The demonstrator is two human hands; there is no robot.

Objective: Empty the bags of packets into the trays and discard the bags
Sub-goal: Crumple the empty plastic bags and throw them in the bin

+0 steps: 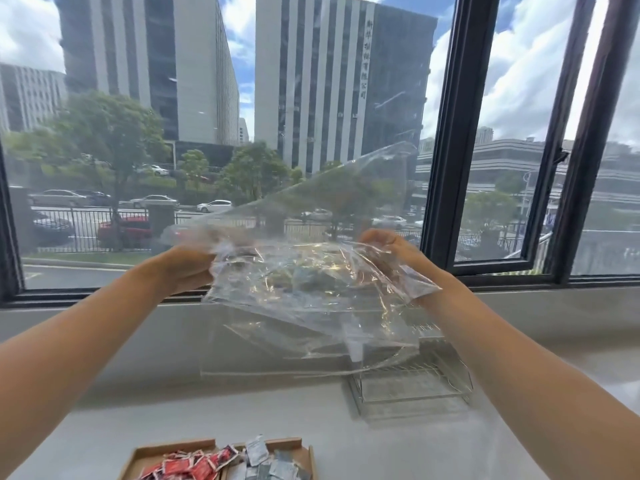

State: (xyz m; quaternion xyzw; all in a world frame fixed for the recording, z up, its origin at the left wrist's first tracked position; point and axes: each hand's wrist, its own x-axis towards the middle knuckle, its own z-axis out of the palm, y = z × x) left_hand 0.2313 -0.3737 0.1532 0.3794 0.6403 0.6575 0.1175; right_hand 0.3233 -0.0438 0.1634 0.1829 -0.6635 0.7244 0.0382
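I hold a clear plastic bag (304,299) up in front of the window, stretched between both hands. My left hand (188,268) grips its left edge and my right hand (391,252) grips its right edge. The bag looks empty and crumpled, with one corner sticking up. Below, at the near edge of the white table, sits a brown cardboard tray (145,455). Its left compartment holds several red packets (194,465) and its right compartment holds several grey packets (270,462).
A wire rack (415,386) stands on the white table under the bag, to the right, near the wall. A black-framed window (446,133) fills the background, its right pane swung open outward. The sill (554,299) runs behind my hands.
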